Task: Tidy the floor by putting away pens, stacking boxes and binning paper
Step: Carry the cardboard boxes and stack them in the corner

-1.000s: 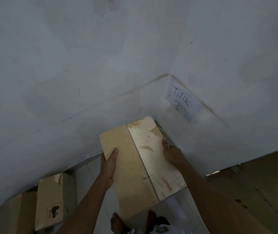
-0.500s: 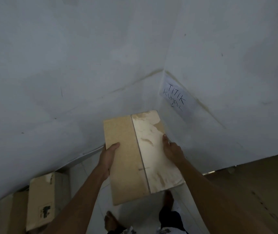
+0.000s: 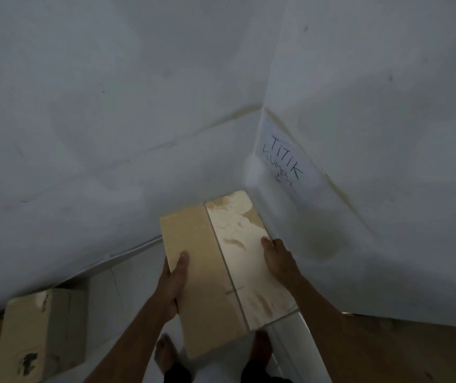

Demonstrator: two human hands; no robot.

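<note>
Cardboard fills the centre of the frame: a person carries a flat brown cardboard box (image 3: 221,266) into a white-walled corner, the left hand (image 3: 172,283) clamped on its left edge with the thumb on top, the right hand (image 3: 276,258) gripping its right edge the same way. Compared with a second ago, the box sits nearer the corner and lower against the walls, and the handwritten paper sign (image 3: 284,161) reading "TITIK KUMPUL" looms larger, suggesting the carrier has stepped forward. That points to the stacking step being under way, with the box held above the floor and not yet set down. A second cardboard box (image 3: 36,335), printed with dark markings, stands on the pale tiled floor (image 3: 105,283) against the left wall, well apart from the carried one. Bare feet (image 3: 166,352) show beneath the load. Both walls are white and scuffed, with a stained patch low on the right one; a brown surface (image 3: 414,352) of unclear kind fills the lower right. No pens or paper are visible.
</note>
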